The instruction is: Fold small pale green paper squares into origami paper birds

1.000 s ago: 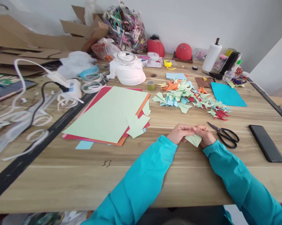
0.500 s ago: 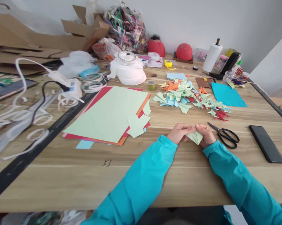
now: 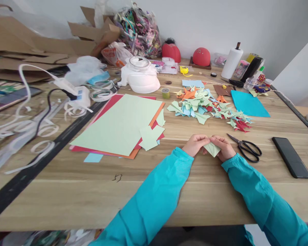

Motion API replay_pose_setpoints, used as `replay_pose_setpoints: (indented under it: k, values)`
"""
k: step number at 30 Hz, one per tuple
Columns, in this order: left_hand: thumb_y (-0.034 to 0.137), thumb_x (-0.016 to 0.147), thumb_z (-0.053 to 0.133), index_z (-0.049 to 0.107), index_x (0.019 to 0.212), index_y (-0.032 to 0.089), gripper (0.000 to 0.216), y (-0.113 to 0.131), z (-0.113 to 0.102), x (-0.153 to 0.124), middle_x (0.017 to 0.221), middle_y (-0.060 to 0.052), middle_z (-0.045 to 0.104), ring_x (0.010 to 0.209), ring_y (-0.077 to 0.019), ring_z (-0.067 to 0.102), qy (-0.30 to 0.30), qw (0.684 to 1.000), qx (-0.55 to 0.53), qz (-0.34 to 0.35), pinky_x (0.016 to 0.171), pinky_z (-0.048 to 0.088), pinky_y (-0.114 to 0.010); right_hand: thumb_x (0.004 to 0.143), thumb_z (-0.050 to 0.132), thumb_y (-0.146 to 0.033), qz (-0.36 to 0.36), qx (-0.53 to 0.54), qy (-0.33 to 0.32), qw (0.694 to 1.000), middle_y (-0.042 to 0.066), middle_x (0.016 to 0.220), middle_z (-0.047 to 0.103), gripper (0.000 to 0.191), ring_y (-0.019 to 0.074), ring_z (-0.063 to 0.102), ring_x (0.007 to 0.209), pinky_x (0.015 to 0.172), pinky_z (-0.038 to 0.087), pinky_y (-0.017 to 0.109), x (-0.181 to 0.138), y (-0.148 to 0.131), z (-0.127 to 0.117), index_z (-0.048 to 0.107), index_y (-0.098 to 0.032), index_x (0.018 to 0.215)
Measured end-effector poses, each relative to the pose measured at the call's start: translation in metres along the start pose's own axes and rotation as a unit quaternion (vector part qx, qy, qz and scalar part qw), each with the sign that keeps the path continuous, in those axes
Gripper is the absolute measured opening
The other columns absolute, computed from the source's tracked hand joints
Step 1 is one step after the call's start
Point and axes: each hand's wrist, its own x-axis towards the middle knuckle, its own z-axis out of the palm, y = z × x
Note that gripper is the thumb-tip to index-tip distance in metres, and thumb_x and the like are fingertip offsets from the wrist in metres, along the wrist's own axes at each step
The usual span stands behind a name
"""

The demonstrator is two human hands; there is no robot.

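Observation:
Between my two hands is a small piece of pale green folded paper point(image 3: 212, 149), creased, with its point toward me. My left hand point(image 3: 195, 144) pinches its upper left edge. On the other side, my right hand point(image 3: 223, 147) grips the upper right edge, with the thumb close to the left thumb. Part of the paper lies hidden behind the fingers. Black-handled scissors point(image 3: 247, 148) rest just right of my right hand. Beyond the hands lies a pile of folded paper figures point(image 3: 195, 102) in green, blue, orange and red.
A stack of coloured paper sheets point(image 3: 118, 123) lies on the left, with green paper pieces point(image 3: 151, 137) at its corner. At the right is a black phone point(image 3: 291, 157). A turquoise sheet point(image 3: 250, 103), a thread spool point(image 3: 165, 93) and a power strip point(image 3: 81, 97) are farther back.
My fingers have shifted slightly on the folded paper; the right thumb and fingers have moved a little left, closer to the left thumb. Elsewhere the table things stay put.

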Motion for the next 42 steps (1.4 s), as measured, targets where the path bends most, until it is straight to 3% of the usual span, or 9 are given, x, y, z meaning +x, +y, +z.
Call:
replay_pose_setpoints:
  k: [5,10,17,24,31,42]
  values:
    - [0.043,0.063,0.064,0.056,0.06,0.011,0.032,-0.0005,0.0018,0.0001,0.05,0.0,0.053,0.04,-0.0076,0.047,0.0,1.0,-0.002,0.003,0.038,0.034,-0.021,0.064,0.066,-0.044,-0.02,0.009,0.039,0.999,-0.002,0.035,0.047,0.038,0.0081,0.037,0.03,0.03,0.024,0.021,0.0004,0.0037,-0.0008,0.045,-0.019,0.046]
    - [0.041,0.061,0.066,0.055,0.056,0.011,0.032,0.0007,0.001,0.0009,0.047,0.0,0.051,0.039,-0.008,0.046,0.024,0.999,-0.023,0.015,0.037,0.033,-0.021,0.068,0.061,-0.046,-0.029,0.062,0.047,0.997,-0.005,0.027,0.034,0.042,0.0063,0.028,0.025,0.027,0.016,0.02,0.0019,0.0043,-0.0005,0.043,-0.018,0.042]
    - [0.039,0.06,0.067,0.051,0.054,0.013,0.031,0.0056,0.0004,0.0018,0.046,0.002,0.05,0.038,-0.0071,0.044,0.071,0.995,-0.074,0.013,0.036,0.032,-0.02,0.068,0.06,-0.032,-0.03,0.097,0.022,0.995,-0.003,0.039,0.049,0.024,0.0071,0.037,0.03,0.029,0.026,0.019,0.0018,0.0011,-0.0014,0.047,-0.018,0.054]
    - [0.031,0.052,0.074,0.058,0.074,0.012,0.033,0.0076,0.0019,-0.0011,0.061,0.0,0.059,0.057,-0.0118,0.055,0.062,0.995,-0.068,0.036,0.051,0.044,-0.024,0.067,0.061,-0.026,-0.031,0.12,0.029,0.992,-0.003,0.04,0.049,0.021,0.0073,0.039,0.031,0.029,0.027,0.018,0.003,0.0013,-0.0008,0.047,-0.017,0.054]
    - [0.035,0.054,0.072,0.06,0.064,0.013,0.028,0.0049,0.0021,0.0006,0.058,0.001,0.058,0.056,-0.0108,0.054,0.102,0.992,-0.064,0.045,0.056,0.043,-0.025,0.066,0.063,-0.023,-0.042,0.11,0.006,0.993,-0.004,0.038,0.049,0.021,0.0059,0.036,0.029,0.031,0.028,0.018,0.0018,0.0026,-0.0018,0.048,-0.017,0.053]
    - [0.037,0.053,0.071,0.055,0.054,0.013,0.029,0.0078,0.0028,-0.0001,0.047,0.003,0.05,0.044,-0.0082,0.046,0.113,0.989,-0.091,0.007,0.045,0.034,-0.022,0.06,0.068,-0.021,-0.057,0.057,0.014,0.997,-0.004,0.044,0.054,0.018,0.0061,0.042,0.031,0.031,0.028,0.017,0.0023,0.0049,-0.0012,0.052,-0.016,0.06]
